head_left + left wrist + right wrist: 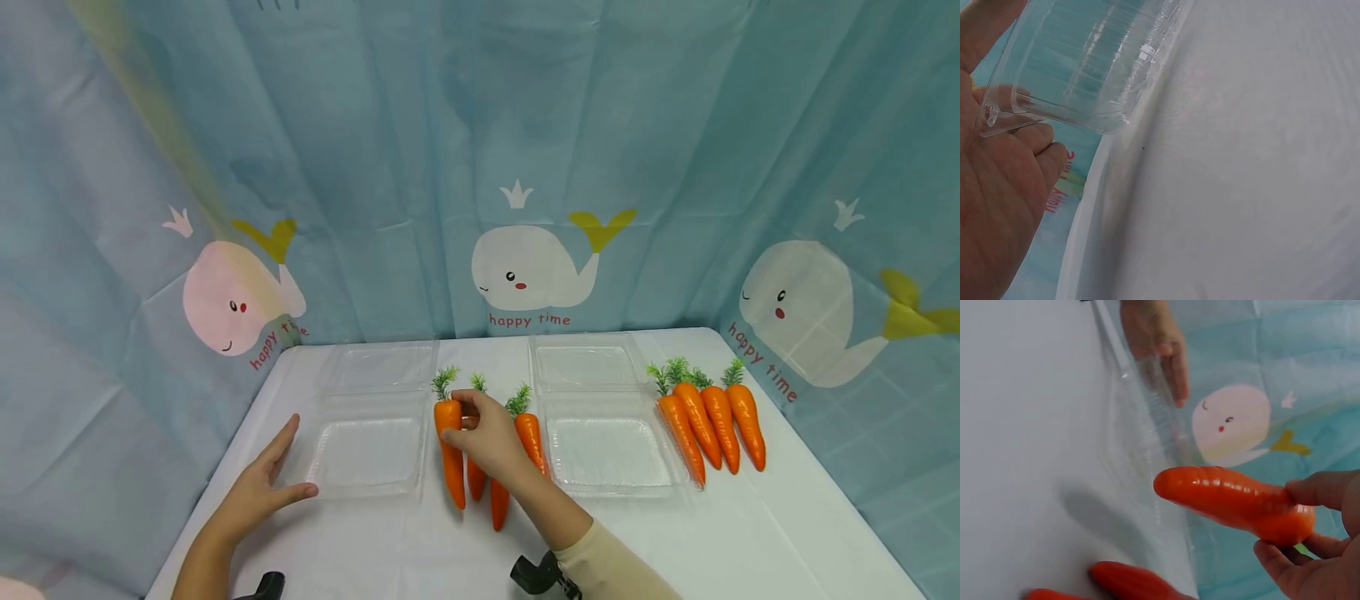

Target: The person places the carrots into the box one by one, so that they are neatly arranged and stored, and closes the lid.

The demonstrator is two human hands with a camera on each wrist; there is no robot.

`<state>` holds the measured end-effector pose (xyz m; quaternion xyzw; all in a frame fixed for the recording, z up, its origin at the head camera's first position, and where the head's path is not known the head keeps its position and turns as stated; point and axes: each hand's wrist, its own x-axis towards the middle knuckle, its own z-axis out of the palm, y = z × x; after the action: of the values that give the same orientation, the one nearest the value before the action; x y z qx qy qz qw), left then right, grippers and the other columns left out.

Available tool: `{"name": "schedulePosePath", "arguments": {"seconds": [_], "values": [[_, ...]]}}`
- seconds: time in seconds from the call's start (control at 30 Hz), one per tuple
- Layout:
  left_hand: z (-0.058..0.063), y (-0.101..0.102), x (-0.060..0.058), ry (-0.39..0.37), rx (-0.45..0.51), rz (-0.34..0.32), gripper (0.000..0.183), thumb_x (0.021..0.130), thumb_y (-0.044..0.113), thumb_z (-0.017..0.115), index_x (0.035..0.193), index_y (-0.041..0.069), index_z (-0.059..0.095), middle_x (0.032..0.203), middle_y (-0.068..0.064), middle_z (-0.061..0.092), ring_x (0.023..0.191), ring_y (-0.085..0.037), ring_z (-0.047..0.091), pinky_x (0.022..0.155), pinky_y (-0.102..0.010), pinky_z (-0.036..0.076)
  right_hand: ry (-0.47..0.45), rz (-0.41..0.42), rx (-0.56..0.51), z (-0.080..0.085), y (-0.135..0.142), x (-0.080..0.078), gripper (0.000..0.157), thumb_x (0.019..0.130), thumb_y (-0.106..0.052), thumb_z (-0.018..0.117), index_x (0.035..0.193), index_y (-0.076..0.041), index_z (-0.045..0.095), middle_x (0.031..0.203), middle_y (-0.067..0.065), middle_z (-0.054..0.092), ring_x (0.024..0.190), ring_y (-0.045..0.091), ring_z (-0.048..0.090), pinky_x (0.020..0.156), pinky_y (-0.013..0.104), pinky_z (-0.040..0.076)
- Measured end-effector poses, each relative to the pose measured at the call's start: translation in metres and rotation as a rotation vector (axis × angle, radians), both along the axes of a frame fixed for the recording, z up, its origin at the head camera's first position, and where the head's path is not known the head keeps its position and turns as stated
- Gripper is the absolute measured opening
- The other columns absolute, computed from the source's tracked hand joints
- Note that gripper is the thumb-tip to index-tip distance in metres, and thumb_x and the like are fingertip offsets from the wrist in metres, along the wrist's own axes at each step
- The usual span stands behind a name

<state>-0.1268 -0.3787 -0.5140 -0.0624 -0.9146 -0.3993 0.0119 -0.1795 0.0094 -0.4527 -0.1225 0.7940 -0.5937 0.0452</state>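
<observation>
In the head view my right hand point(491, 437) pinches an orange carrot point(452, 450) with a green leafy top near its thick end. The right wrist view shows thumb and fingers around that thick end, the carrot point(1229, 497) raised above the table with its shadow below. Other carrots point(475, 479) lie beneath and beside my right hand, partly hidden by it and the forearm. My left hand point(258, 492), fingers extended and thumb spread, is at the left side of a clear plastic container point(367, 450) with its lid folded back. The left wrist view shows the container's corner point(1085, 69) overlapping the fingers.
A second clear open container point(615, 454) stands to the right. Several carrots point(716, 421) lie in a row beside it, tops toward the back. The white table point(787, 533) ends at a blue curtain point(420, 167) with whale prints. Black wrist mounts show near the front edge.
</observation>
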Motion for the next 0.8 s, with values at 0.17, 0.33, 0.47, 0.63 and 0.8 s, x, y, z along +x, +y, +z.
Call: {"name": "schedulePosePath", "arguments": {"seconds": [0.17,0.33,0.47,0.63,0.8], "values": [[-0.002,0.0,0.0,0.018,0.011,-0.016,0.118,0.083,0.026,0.087,0.166,0.028,0.004,0.173,-0.011,0.005,0.157,-0.032,0.006,0.099,0.009,0.013,0.01,0.053,-0.036,0.013,0.0,-0.001,0.057,0.087,-0.014,0.082,0.14,-0.012,0.061,0.126,0.002,0.067,0.108,0.021,0.067,0.091,0.033,0.06],[-0.004,0.002,-0.001,0.023,-0.012,-0.008,0.118,0.082,0.029,0.087,0.166,0.025,0.004,0.173,-0.011,0.004,0.158,-0.027,0.006,0.099,0.008,0.013,-0.018,0.106,-0.09,0.022,-0.002,-0.004,0.056,0.089,-0.011,0.08,0.141,-0.015,0.06,0.13,0.004,0.066,0.109,0.023,0.068,0.089,0.034,0.061],[-0.005,0.003,0.0,0.025,-0.026,0.001,0.118,0.082,0.031,0.087,0.166,0.028,0.004,0.173,-0.011,0.006,0.158,-0.025,0.007,0.098,0.008,0.013,-0.032,0.134,-0.103,0.031,-0.007,-0.007,0.055,0.089,-0.011,0.079,0.141,-0.019,0.06,0.13,0.003,0.066,0.106,0.022,0.069,0.088,0.035,0.062],[-0.006,0.002,-0.001,0.043,-0.018,-0.006,0.118,0.082,0.029,0.088,0.166,0.028,0.005,0.173,-0.01,0.006,0.157,-0.01,0.005,0.099,0.008,0.014,-0.014,0.185,-0.111,0.042,-0.014,-0.011,0.054,0.091,-0.012,0.078,0.141,-0.022,0.06,0.13,0.001,0.066,0.106,0.021,0.07,0.088,0.036,0.062],[-0.006,0.003,-0.001,0.049,-0.004,-0.013,0.117,0.082,0.028,0.088,0.166,0.027,0.006,0.173,-0.01,0.007,0.155,-0.002,0.004,0.1,0.008,0.015,-0.001,0.264,-0.118,0.05,-0.024,-0.016,0.054,0.092,-0.01,0.077,0.141,-0.024,0.059,0.131,0.0,0.065,0.104,0.02,0.071,0.087,0.035,0.062]]}}
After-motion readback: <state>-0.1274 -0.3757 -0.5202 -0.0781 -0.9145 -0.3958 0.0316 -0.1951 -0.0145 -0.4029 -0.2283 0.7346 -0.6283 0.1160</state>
